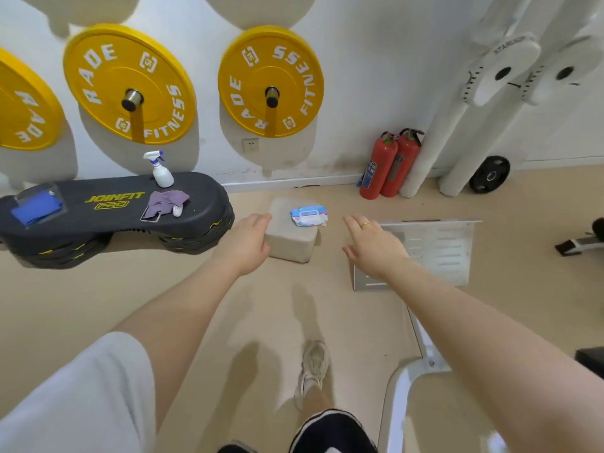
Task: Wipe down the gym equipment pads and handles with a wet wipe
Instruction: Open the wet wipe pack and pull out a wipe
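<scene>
A tan floor (196,305) runs to a white wall (359,93) hung with 3 yellow plates (130,83). A grey block (291,240) sits on the floor near the wall, and the wipes pack (309,216) lies on its top by the far right edge. The left hand (248,243) reaches with relaxed fingers to the block's left edge, holding nothing. The right hand (372,246), fingers spread wide and empty, hovers right of the block over a metal plate (441,253). A black step (108,217) to the left carries a spray bottle (161,170) and cloth (168,202). 2 extinguishers (389,165) stand against the wall. Open floor lies between the arms, down to a shoe (312,371).
</scene>
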A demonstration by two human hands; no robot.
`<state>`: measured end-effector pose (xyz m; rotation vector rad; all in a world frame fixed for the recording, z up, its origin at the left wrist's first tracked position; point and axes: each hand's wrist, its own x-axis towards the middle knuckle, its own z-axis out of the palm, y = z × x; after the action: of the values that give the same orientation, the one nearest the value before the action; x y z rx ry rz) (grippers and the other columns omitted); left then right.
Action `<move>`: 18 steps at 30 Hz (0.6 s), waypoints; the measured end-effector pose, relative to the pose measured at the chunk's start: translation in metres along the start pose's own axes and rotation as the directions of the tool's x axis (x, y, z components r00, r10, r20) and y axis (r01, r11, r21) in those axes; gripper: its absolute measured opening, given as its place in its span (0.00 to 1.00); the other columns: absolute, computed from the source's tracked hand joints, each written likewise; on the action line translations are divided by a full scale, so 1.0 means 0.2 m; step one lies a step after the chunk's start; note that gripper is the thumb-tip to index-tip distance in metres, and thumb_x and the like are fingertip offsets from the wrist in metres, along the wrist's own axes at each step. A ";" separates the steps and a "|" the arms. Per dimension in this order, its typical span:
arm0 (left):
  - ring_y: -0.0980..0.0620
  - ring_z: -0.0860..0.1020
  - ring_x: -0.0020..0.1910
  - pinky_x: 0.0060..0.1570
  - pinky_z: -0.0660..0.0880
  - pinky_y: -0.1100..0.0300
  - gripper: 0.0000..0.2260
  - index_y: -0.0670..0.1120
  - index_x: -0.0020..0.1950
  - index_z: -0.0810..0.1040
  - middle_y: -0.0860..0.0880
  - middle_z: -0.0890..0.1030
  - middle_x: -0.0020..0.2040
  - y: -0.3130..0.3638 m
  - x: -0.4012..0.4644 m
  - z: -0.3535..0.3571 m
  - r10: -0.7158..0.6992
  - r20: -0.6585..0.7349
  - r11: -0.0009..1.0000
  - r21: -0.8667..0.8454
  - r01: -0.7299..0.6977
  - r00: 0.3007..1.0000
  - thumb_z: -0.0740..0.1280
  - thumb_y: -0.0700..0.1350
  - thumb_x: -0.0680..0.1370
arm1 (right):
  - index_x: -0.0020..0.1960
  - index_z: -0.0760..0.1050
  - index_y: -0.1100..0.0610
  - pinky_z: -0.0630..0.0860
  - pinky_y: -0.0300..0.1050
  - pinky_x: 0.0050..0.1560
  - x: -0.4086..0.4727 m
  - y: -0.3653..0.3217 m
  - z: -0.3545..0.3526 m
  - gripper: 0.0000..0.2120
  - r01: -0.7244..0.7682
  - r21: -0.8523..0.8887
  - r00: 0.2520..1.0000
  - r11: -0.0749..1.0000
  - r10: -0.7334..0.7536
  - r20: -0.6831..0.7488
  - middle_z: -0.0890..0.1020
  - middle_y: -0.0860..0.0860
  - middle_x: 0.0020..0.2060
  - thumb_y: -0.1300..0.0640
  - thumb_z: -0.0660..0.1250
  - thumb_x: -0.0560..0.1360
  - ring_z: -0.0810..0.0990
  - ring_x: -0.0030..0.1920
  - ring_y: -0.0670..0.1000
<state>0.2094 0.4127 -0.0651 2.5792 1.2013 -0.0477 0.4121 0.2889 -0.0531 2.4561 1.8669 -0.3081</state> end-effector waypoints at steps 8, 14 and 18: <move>0.46 0.62 0.70 0.65 0.64 0.53 0.26 0.43 0.74 0.56 0.44 0.61 0.73 -0.01 0.79 0.09 -0.021 0.213 0.996 -0.082 0.039 0.977 0.58 0.43 0.78 | 0.75 0.47 0.56 0.69 0.54 0.62 0.86 0.31 -0.15 0.29 0.088 -0.002 0.981 0.996 -0.086 0.175 0.53 0.52 0.74 0.53 0.56 0.79 0.61 0.69 0.56; 0.45 0.62 0.70 0.66 0.64 0.52 0.25 0.43 0.74 0.57 0.45 0.62 0.72 -0.15 1.36 0.20 -0.062 0.291 0.980 -0.163 0.113 0.955 0.59 0.43 0.78 | 0.75 0.46 0.57 0.69 0.54 0.61 1.42 0.40 0.01 0.29 0.070 0.046 0.951 0.997 -0.080 0.298 0.53 0.54 0.74 0.55 0.57 0.78 0.61 0.69 0.57; 0.46 0.63 0.69 0.63 0.65 0.53 0.25 0.44 0.74 0.56 0.46 0.62 0.72 -0.24 1.78 0.36 -0.058 0.321 0.986 -0.128 0.104 0.945 0.58 0.44 0.78 | 0.74 0.47 0.57 0.69 0.52 0.62 1.81 0.48 0.19 0.29 0.061 0.091 0.942 0.994 -0.087 0.323 0.52 0.52 0.74 0.54 0.56 0.79 0.60 0.69 0.56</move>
<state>0.4114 0.6872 -0.2009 2.2883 1.1426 -0.3657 0.5913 0.6004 -0.1643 2.2116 1.8350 -0.7567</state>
